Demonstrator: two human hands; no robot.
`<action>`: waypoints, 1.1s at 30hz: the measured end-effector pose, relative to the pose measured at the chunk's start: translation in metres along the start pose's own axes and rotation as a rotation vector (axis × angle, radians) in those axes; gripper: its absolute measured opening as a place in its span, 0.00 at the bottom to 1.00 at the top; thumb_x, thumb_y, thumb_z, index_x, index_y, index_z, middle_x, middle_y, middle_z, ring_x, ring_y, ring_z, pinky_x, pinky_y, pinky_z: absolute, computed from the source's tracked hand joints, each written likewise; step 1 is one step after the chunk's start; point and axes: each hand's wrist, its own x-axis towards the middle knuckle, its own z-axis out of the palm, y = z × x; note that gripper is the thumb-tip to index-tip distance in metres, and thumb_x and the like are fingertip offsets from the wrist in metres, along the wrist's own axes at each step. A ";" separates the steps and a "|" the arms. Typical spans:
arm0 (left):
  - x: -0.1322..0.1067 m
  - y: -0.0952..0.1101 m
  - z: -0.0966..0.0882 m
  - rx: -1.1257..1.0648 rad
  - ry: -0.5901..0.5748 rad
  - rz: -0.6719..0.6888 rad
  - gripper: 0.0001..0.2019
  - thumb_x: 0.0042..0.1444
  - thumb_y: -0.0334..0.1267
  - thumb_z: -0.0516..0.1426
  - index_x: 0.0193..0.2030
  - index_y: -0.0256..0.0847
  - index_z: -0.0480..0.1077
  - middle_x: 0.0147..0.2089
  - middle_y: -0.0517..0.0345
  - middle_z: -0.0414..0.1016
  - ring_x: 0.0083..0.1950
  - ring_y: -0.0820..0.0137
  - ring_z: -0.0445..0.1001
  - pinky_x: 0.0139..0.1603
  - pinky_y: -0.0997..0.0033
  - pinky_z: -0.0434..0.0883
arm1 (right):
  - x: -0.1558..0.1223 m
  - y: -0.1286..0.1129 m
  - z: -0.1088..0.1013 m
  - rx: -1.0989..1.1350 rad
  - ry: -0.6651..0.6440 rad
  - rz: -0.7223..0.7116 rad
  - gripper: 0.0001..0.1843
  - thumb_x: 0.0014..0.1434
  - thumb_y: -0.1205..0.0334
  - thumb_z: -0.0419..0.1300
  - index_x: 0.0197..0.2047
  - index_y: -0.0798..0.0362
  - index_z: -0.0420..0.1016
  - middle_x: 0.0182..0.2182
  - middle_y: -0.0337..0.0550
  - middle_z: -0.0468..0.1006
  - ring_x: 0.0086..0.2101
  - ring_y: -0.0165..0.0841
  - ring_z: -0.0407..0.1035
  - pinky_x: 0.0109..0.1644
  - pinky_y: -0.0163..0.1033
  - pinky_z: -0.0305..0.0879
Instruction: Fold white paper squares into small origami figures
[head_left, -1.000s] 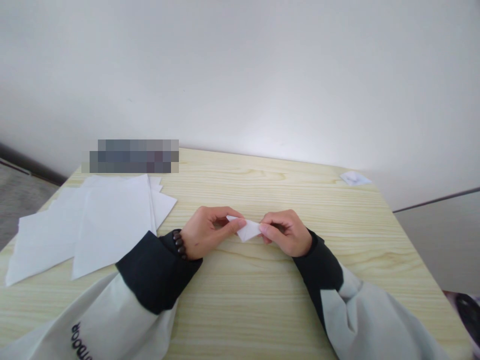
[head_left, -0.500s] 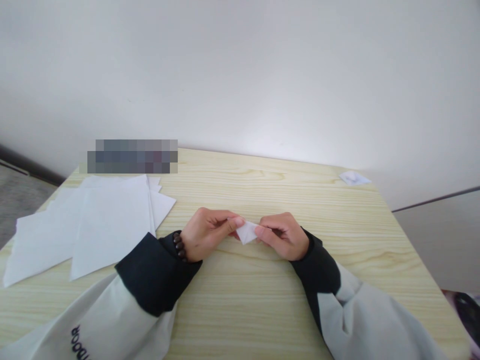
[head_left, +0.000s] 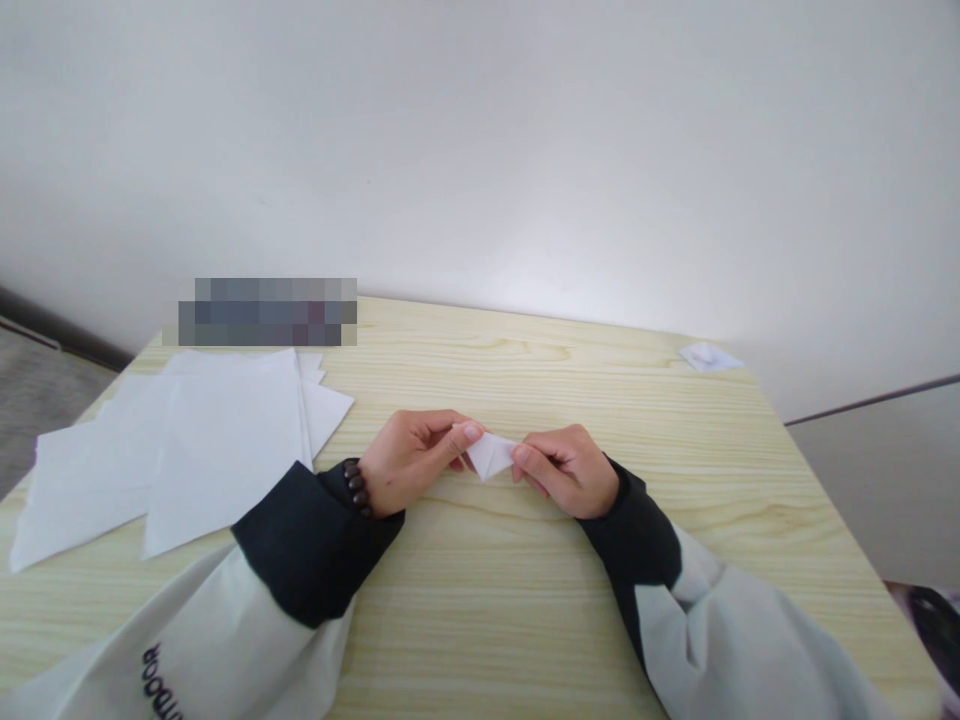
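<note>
"What's between those two hands?"

"A small folded white paper (head_left: pixel 493 457), with a point hanging down toward us and a crease running to it. The left hand (head_left: pixel 405 463) has one end pinched, thumb on top."

"And the right hand (head_left: pixel 566 472)?"

"Pinching the opposite end, thumb on the near side, the other fingers curled in. Both grips are closed right down, with nothing but the paper between thumb and fingers."

"Is it resting on anything?"

"It's over the middle of the wood-grained table (head_left: pixel 480 620). Whether it touches the top, I can't tell from here."

"I see a bracelet (head_left: pixel 357 490) too."

"Dark beads, on the left wrist. Then a black cuff on each arm and pale grey sleeves, with dark lettering on the left one."

"What about farther out?"

"Overlapping white sheets (head_left: pixel 225 450) to the left, spread beside the left arm. Behind them there's a patch at the back too blurred to name. At the far right corner, near the wall (head_left: pixel 525 150), lies another folded piece (head_left: pixel 709 357), raised in its middle."

"And down at the right?"

"A dark rounded thing (head_left: pixel 937 620), partly in view, past the table's edge."
</note>
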 end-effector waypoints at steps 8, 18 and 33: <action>0.000 -0.002 0.003 -0.014 -0.037 -0.122 0.11 0.45 0.44 0.63 0.28 0.36 0.74 0.27 0.58 0.78 0.30 0.69 0.75 0.31 0.74 0.70 | 0.000 -0.001 0.002 -0.083 0.029 -0.089 0.19 0.63 0.59 0.48 0.25 0.54 0.71 0.14 0.34 0.66 0.16 0.22 0.57 0.21 0.29 0.53; 0.000 -0.002 0.002 -0.026 -0.030 -0.068 0.13 0.48 0.46 0.61 0.31 0.36 0.74 0.31 0.55 0.79 0.34 0.67 0.76 0.36 0.70 0.71 | 0.000 -0.003 0.006 -0.296 0.111 -0.211 0.19 0.63 0.61 0.47 0.21 0.53 0.63 0.15 0.34 0.62 0.17 0.24 0.54 0.23 0.32 0.50; -0.001 0.000 0.002 0.086 -0.083 0.019 0.13 0.51 0.46 0.59 0.35 0.37 0.75 0.33 0.56 0.80 0.34 0.67 0.76 0.36 0.72 0.72 | 0.000 -0.001 0.009 -0.275 0.108 -0.231 0.12 0.60 0.61 0.49 0.26 0.53 0.64 0.18 0.34 0.62 0.19 0.24 0.54 0.23 0.32 0.49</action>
